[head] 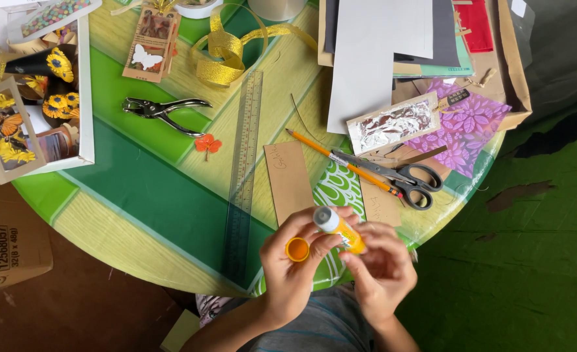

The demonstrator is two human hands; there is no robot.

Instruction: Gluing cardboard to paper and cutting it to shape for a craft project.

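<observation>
My right hand [383, 267] grips the orange body of a glue stick [338, 229], whose white tip points up and left. My left hand [288, 264] holds the stick's orange cap [297, 249] between its fingers, off the stick, and its fingertips also touch the stick near the tip. Both hands hover over the near edge of the round green and yellow table [158, 202]. Just beyond them lie a brown card strip [288, 179] and a second small brown card [381, 205].
Scissors [402, 177] and an orange pencil [340, 161] lie beyond my hands, with a clear ruler [244, 169], a hole punch [161, 112], a small red paper flower [207, 145], gold ribbon [226, 55], foil card [392, 124], papers and a white box [85, 98] of flower decorations. A cardboard box [8, 241] sits at left.
</observation>
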